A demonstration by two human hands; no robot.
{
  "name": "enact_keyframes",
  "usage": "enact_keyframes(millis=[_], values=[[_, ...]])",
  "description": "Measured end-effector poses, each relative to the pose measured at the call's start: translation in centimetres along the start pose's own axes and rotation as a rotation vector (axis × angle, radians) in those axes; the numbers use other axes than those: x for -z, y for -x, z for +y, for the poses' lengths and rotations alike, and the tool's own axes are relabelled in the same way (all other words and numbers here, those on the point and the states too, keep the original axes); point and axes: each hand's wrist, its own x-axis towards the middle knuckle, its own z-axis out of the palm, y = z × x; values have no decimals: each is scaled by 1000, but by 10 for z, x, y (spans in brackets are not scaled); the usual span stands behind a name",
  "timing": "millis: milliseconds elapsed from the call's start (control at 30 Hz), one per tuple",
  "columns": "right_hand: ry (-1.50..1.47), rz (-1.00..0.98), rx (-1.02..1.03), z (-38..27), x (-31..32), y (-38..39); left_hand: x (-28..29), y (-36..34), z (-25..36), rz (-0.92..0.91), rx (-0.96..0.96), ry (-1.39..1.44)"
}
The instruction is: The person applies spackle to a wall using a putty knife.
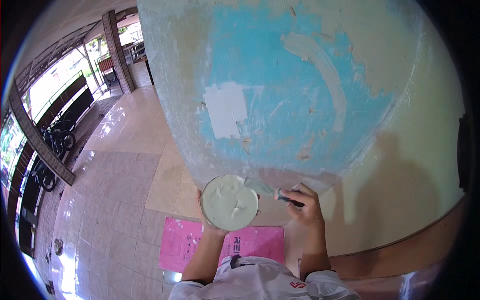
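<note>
Left hand [212, 225]: cupped under the round putty pan [229, 202], keeping it level and close to the wall [300, 100].
Right hand [302, 202]: clamped on the putty knife [265, 189], blade at the pan rim to load filler.
Floor: pink sheet [185, 245] below, placed to catch drips.

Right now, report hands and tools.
Left hand holds putty tub. Right hand grips putty knife, blade at tub rim. Patchy blue wall ahead, nothing between.

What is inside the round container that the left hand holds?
The round container in the left hand is filled nearly to its rim with pale greenish-white paste. The metal blade of the putty knife in the right hand reaches over its edge. The paste hides its bottom.
</note>
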Motion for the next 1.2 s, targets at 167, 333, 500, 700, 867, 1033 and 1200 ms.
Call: enact_keyframes(millis=[167, 333, 500, 700, 867, 1033, 1200], values=[[-7, -49, -36, 13, 5, -8, -2, -3, -5, -58, 3, 11], [-41, -113, -41, -14, 18, -23, -2, -3, -10, 31, -97, -198], [-5, -326, -165, -68, 39, -36, -13, -2, -13, 9, -132, 8], [87, -533, -203, -89, 52, -34, -14, -4, -21, 107, -142, -153], [168, -538, -183, -95, 60, -36, -25, -4, -23, 77, -110, -168], [126, -473, -103, -96, 61, -36, -18, -6, -21, 92, -147, -123], [128, -439, -89, -93, 63, -31, -28, -4, -22, 72, -142, -172]])
